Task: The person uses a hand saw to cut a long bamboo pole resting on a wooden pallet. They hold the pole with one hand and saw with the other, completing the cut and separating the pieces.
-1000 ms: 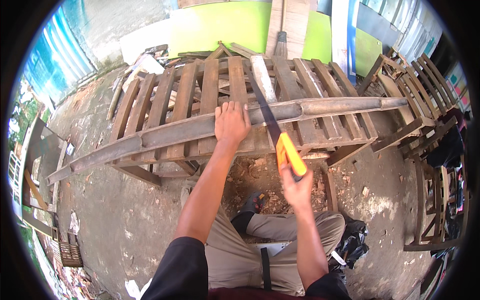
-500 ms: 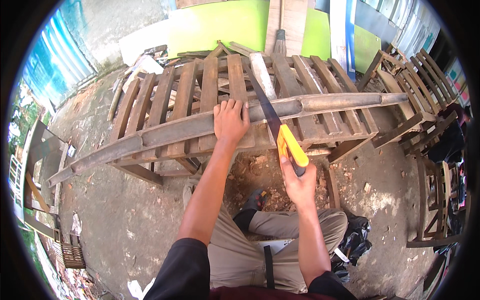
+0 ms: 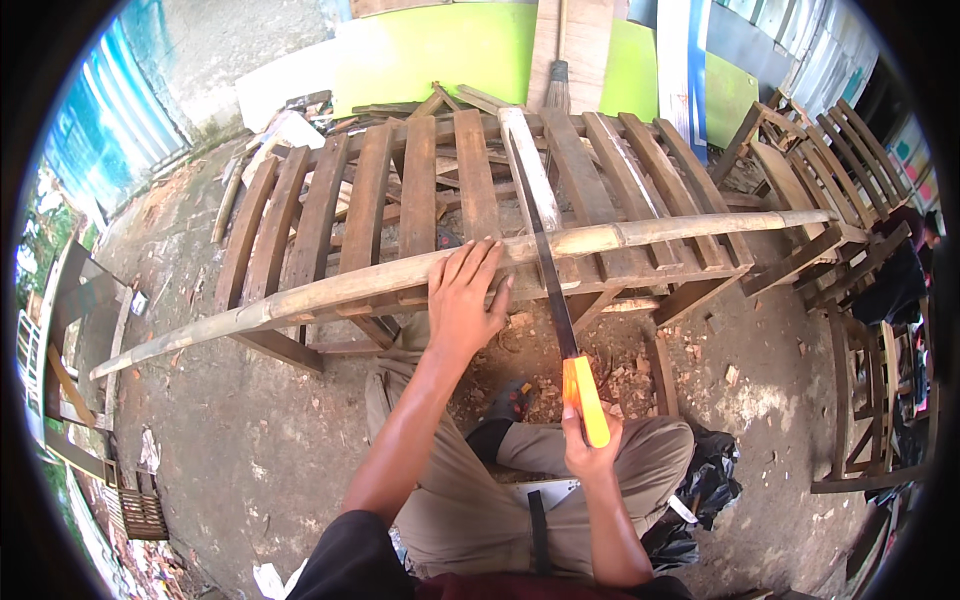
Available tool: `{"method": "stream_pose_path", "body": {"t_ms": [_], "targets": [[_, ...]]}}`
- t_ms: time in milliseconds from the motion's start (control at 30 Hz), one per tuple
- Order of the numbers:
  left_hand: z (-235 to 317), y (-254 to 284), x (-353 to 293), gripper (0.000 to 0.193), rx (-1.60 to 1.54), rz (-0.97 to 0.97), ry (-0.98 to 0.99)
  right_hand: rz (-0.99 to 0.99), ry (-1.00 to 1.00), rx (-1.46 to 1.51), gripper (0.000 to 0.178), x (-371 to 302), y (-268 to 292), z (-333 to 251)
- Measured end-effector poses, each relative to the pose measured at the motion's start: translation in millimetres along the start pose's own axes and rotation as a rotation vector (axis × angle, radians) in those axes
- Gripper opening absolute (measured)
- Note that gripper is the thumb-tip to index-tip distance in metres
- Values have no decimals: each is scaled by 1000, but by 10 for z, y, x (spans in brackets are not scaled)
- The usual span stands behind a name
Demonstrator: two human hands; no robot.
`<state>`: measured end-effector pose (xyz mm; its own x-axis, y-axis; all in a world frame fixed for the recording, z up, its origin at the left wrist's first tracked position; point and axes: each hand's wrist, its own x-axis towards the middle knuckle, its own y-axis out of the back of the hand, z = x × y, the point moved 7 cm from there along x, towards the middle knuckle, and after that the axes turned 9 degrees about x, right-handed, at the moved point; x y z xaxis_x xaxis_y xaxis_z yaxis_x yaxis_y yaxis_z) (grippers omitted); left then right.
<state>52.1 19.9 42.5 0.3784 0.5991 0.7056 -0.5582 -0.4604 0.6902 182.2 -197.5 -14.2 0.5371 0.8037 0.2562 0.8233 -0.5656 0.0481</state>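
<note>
A long split bamboo pole (image 3: 370, 279) lies across the near edge of a slatted wooden bench (image 3: 419, 190), its rounded outer side up. Both ends reach out past the bench. My left hand (image 3: 463, 305) grips the pole near its middle, fingers over the top and thumb at the near side. In my right hand (image 3: 592, 447) is a handsaw (image 3: 590, 400), held by its yellow handle. The dark blade slants away from me and crosses the pole just right of my left hand. Whether the teeth touch the bamboo, I cannot tell.
Wood scraps lie behind the bench, near a broom (image 3: 558, 85) and a green panel (image 3: 435, 55). Slatted wooden frames (image 3: 850, 160) stand at the right. A black plastic bag (image 3: 710, 470) sits beside my knee, and chips litter the ground below.
The bamboo pole has rolled from hollow side up to rounded side up. My left hand has come nearer, and my right hand has drawn the saw back toward me.
</note>
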Motion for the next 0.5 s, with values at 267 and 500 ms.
{"method": "stream_pose_path", "body": {"t_ms": [267, 500], "targets": [[-389, 63, 86, 71, 246, -302, -22, -24, 148, -34, 15, -150, -79, 342], [-602, 16, -79, 84, 287, -82, -205, -18, 100, 93, 14, -368, -27, 694]]}}
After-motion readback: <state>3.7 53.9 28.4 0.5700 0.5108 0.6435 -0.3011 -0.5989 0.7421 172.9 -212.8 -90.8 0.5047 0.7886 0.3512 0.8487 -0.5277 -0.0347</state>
